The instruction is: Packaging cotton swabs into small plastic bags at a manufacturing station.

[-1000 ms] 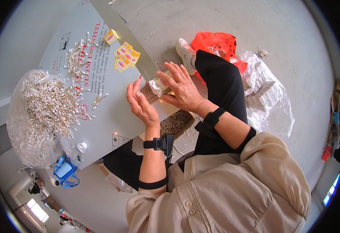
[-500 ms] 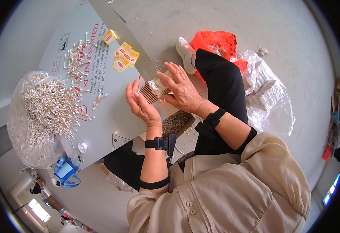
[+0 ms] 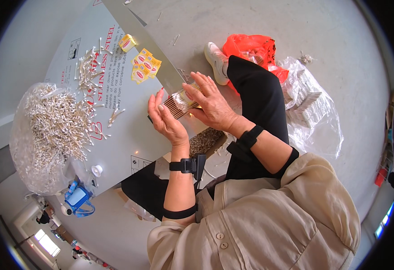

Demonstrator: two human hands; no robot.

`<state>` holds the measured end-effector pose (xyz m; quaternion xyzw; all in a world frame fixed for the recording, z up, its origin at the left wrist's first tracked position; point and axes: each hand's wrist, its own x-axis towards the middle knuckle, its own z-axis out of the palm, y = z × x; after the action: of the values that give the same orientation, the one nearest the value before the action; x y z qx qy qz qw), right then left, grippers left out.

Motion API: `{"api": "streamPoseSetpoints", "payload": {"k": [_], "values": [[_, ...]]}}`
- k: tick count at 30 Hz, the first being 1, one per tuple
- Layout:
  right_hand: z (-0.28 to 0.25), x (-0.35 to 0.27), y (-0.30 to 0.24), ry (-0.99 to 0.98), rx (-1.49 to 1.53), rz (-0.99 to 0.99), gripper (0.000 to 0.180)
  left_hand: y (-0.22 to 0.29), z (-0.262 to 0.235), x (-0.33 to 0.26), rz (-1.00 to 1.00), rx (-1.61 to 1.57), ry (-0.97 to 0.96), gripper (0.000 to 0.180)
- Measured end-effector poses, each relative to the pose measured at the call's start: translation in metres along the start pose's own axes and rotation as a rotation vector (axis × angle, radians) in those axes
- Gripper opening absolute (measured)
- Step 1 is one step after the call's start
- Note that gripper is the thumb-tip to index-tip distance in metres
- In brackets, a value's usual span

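Observation:
Between my hands, over the table's near edge, is a bundle of cotton swabs [image 3: 175,108] with brown sticks and white tips. A small clear packet with some yellow on it [image 3: 190,97] surrounds their far part. My right hand [image 3: 214,107] grips this packet, its fingers laid over the top and the thumb below. My left hand [image 3: 171,125] is cupped at the stick ends, fingers curled and touching the bundle. Several flat yellow-and-white packets [image 3: 146,66] lie fanned on the table, beside a small yellow stack [image 3: 127,42].
A clear bag heaped with loose swabs [image 3: 55,123] stands on the grey table [image 3: 129,135], more swabs [image 3: 89,69] scattered beyond. A blue bottle [image 3: 76,198] is near the corner. A box of swabs [image 3: 206,141] sits below. Red [image 3: 251,47] and clear bags [image 3: 314,108] lie on the floor.
My hands hold nearly the same pose. The left one has shifted slightly toward the packet, and a little less of the brown sticks shows.

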<state>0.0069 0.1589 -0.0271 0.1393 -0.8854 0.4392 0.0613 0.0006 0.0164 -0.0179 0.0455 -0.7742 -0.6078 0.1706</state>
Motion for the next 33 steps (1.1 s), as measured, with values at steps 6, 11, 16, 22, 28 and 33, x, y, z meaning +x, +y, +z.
{"api": "streamPoseSetpoints", "payload": {"k": [6,11,16,22,28,33], "values": [[-0.003,0.0,-0.001,0.013,0.021,-0.013,0.075,0.001,0.002,0.0,-0.014,-0.031,0.036,0.052],[-0.004,0.0,-0.002,0.021,-0.032,-0.042,0.077,0.01,0.011,-0.003,-0.046,-0.047,0.044,0.051],[-0.004,0.0,-0.003,0.008,0.022,-0.032,0.076,0.011,0.012,-0.002,-0.07,-0.069,0.053,0.05],[-0.009,0.0,0.0,0.002,0.039,-0.015,0.074,0.004,-0.02,-0.017,-0.017,0.066,0.061,0.04],[-0.007,0.0,0.002,0.005,0.045,-0.021,0.074,0.002,-0.053,-0.022,0.289,0.724,-0.075,0.024],[-0.007,0.0,0.003,0.005,0.032,-0.029,0.073,0.004,-0.056,-0.018,0.327,0.805,-0.275,0.016]]}}
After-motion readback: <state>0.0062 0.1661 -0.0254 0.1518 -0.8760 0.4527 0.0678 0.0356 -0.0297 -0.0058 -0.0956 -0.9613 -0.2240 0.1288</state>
